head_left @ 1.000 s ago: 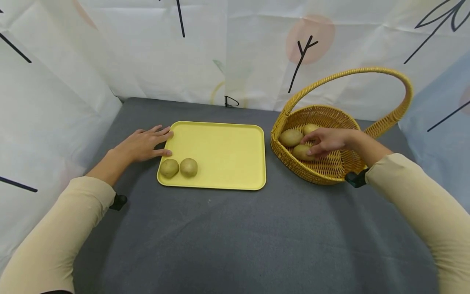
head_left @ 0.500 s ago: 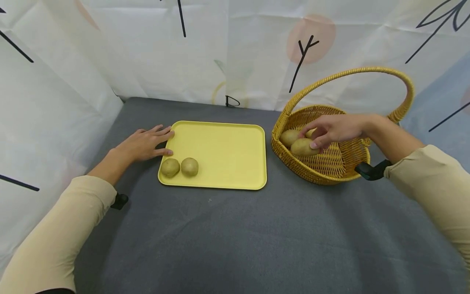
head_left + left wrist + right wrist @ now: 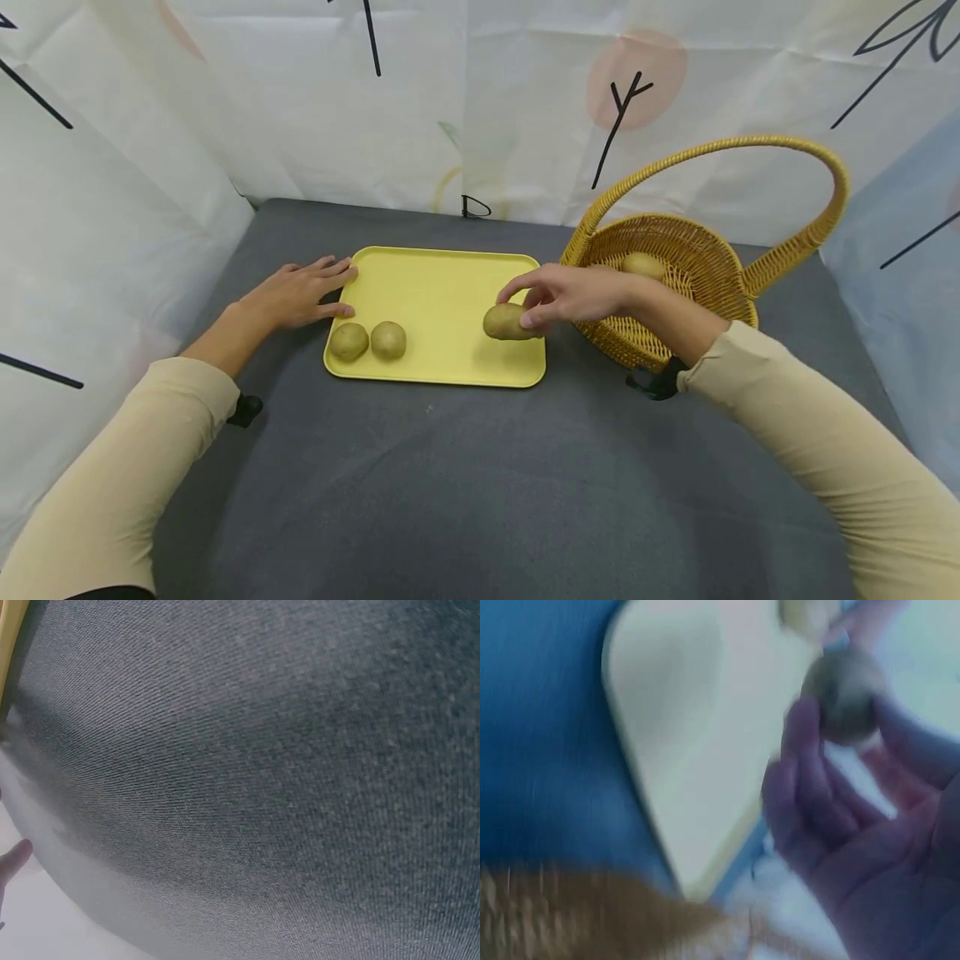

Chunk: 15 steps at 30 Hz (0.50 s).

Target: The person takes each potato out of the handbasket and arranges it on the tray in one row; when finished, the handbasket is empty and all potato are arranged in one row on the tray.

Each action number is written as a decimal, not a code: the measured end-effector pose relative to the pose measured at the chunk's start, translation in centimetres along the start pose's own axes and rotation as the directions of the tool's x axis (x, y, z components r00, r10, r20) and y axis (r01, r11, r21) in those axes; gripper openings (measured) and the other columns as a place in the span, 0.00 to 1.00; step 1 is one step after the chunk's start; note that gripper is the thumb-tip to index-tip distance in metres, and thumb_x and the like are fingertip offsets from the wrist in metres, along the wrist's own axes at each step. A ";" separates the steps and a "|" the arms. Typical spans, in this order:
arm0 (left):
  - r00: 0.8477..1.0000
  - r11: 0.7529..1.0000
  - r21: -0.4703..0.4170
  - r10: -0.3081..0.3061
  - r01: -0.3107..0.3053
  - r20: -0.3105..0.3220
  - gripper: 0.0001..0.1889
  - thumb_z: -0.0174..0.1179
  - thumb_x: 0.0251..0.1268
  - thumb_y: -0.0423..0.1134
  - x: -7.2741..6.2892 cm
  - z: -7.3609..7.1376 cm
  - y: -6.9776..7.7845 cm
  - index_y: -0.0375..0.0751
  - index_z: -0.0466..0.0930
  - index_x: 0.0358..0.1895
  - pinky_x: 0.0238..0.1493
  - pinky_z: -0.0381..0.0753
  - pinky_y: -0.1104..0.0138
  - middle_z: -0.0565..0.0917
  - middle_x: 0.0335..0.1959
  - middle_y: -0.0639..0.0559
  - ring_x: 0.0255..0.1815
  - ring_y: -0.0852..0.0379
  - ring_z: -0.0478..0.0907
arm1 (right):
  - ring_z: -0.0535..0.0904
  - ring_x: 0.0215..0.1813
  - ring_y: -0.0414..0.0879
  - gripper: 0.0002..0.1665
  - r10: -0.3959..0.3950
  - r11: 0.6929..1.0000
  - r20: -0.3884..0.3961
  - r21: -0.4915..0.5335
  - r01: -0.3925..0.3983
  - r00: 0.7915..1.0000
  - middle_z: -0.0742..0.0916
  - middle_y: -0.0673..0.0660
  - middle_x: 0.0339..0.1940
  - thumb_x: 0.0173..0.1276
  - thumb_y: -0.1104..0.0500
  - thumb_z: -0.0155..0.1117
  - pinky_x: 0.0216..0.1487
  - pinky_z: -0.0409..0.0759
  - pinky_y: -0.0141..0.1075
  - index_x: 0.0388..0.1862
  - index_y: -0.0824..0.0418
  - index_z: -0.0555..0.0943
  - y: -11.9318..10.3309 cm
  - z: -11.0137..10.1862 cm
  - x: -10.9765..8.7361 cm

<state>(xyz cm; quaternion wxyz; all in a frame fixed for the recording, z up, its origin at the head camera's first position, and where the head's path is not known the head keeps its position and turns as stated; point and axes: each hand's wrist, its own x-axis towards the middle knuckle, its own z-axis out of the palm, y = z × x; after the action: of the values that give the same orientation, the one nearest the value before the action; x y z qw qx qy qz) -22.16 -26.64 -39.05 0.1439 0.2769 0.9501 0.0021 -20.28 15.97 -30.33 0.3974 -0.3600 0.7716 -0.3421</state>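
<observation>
My right hand (image 3: pixel 581 293) pinches a potato (image 3: pixel 501 322) between thumb and fingertips, over the right part of the yellow tray (image 3: pixel 438 287). In the right wrist view, blurred, the same potato (image 3: pixel 846 696) sits between the fingers. My left hand (image 3: pixel 296 293) lies at the tray's left edge, fingers stretched out and their tips on the rim. Two potatoes rest side by side in the tray's front left corner: the left potato (image 3: pixel 348 342) and the right potato (image 3: pixel 388 341). The left wrist view shows mostly cloth, with one fingertip (image 3: pixel 15 859) at its edge.
A wicker basket (image 3: pixel 705 262) with a tall arched handle stands right of the tray. Inside, one potato (image 3: pixel 643 266) shows at the back, and another is mostly hidden behind my right hand. Grey cloth (image 3: pixel 465 475) covers the table; a patterned white curtain (image 3: pixel 525 108) hangs behind.
My right hand has taken a potato out of the basket and carried it left, over the tray. The left hand stays at the tray's edge.
</observation>
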 end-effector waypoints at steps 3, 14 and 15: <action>1.000 1.000 0.000 -0.002 0.002 0.005 0.41 0.52 0.74 0.61 0.1 -0.1 0.1 0.39 0.54 0.79 0.66 0.57 0.35 0.54 0.79 0.38 0.78 0.36 0.50 | 0.84 0.43 0.57 0.24 -0.026 0.999 -0.065 -0.042 0.023 0.998 0.88 0.62 0.42 0.78 0.64 0.54 0.46 0.79 0.46 0.69 0.69 0.69 0.0 2.0 2.5; 1.000 1.000 0.003 -0.013 0.013 0.016 0.41 0.51 0.74 0.61 0.1 -0.1 0.2 0.39 0.53 0.79 0.66 0.56 0.34 0.53 0.79 0.38 0.78 0.35 0.50 | 0.84 0.42 0.50 0.25 -0.002 0.995 -0.162 -0.097 -0.014 0.987 0.88 0.62 0.45 0.77 0.65 0.57 0.39 0.76 0.32 0.70 0.68 0.71 0.3 7.3 8.7; 1.000 1.000 0.003 -0.014 0.014 0.017 0.42 0.51 0.74 0.62 0.1 0.0 0.2 0.39 0.53 0.79 0.66 0.56 0.34 0.53 0.79 0.38 0.78 0.35 0.50 | 0.84 0.43 0.49 0.25 -0.008 0.994 -0.168 -0.107 -0.010 0.986 0.88 0.62 0.46 0.77 0.65 0.57 0.40 0.77 0.32 0.70 0.68 0.71 0.3 7.5 8.9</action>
<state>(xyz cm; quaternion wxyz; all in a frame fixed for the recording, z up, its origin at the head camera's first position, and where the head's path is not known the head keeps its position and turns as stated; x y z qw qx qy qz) -22.15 -26.45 -39.02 0.1515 0.2706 0.9507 -0.0024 -17.67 6.90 -37.22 0.3113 -0.3503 0.8199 -0.3288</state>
